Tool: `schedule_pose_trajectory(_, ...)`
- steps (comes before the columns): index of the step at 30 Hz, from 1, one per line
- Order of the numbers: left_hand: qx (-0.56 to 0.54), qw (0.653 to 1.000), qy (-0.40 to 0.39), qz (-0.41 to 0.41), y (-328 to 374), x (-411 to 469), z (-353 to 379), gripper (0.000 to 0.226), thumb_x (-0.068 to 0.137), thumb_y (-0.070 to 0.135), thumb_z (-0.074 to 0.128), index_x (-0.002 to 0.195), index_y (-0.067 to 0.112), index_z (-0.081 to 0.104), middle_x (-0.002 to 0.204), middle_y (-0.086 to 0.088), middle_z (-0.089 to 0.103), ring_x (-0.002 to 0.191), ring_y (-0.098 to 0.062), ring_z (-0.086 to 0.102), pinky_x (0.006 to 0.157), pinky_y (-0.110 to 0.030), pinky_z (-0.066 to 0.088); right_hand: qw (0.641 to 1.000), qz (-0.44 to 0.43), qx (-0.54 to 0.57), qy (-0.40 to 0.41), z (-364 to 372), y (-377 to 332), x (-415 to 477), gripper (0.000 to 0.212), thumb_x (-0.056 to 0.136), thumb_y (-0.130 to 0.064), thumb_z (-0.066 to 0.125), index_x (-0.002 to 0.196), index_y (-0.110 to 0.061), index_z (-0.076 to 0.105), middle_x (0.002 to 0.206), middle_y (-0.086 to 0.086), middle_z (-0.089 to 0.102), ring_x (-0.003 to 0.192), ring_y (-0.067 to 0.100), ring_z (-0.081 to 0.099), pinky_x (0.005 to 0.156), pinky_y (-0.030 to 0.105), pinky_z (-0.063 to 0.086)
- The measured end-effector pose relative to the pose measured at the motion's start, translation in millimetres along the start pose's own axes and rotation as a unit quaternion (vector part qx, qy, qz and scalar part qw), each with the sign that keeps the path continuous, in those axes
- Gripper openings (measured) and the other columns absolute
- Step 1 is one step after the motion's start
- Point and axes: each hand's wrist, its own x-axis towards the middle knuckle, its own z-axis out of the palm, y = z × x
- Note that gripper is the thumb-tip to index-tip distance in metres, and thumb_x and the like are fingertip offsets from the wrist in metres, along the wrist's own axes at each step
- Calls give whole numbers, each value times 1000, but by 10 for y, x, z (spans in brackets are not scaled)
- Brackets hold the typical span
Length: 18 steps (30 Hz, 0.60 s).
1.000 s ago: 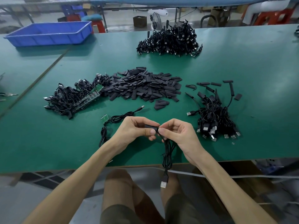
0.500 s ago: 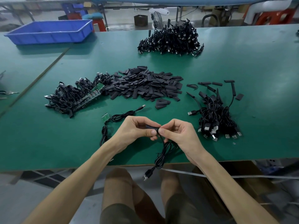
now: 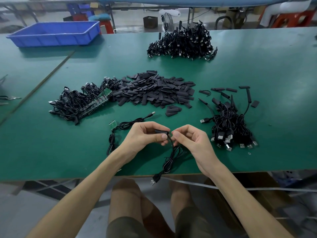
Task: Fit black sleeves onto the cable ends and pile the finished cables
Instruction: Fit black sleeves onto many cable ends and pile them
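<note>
Black sleeve (image 3: pixel 162 131) is sitting above the near edge of the table (image 3: pixel 274 74), btwn both hands. Left hand (image 3: pixel 145 134) is pinching it w/ thumb & curled fingers. Right hand (image 3: pixel 190 140), fingers curled, is pinching the cable (image 3: pixel 169 160) just beside the sleeve's end. Cable is hanging in loops, its USB plug (image 3: pixel 155 179) dangling past the table edge. Beyond, a sleeve heap (image 3: pixel 157 91) is lying mid-table, w/ a sleeved-cable pile (image 3: pixel 228 124) to its right & a blue tray (image 3: pixel 53 34) far left.
</note>
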Motion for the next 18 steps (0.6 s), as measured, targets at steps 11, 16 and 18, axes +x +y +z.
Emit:
schedule_pose_trajectory(11,19,1000,2,-24,-33,37,-47,20,84,17,82,103,11,75,85,-13,74,73,-23,69,76,-28,56,991,-27,-125,-29,44,29,-9,24,86,-11,83,103,-16,67,98,-9,74,96,9,70,91,26,54)
schedule_pose_trajectory(16,29,998,-37,-33,-3,15,-40,22,93,24,73,110,10,74,83,-11,71,74,-20,67,77,-28,55,996,-32,-85,-4,-8,49,0,17,87,-9,82,97,-19,71,93,-6,75,93,10,70,88,27,54)
schedule_pose_trajectory(18,30,998,-39,-34,12,10,-31,20,94,24,71,108,9,73,85,-11,71,76,-21,67,77,-28,55,996,-33,-79,-9,-8,52,0,16,88,-9,81,96,-20,72,93,-5,75,92,10,70,87,27,55)
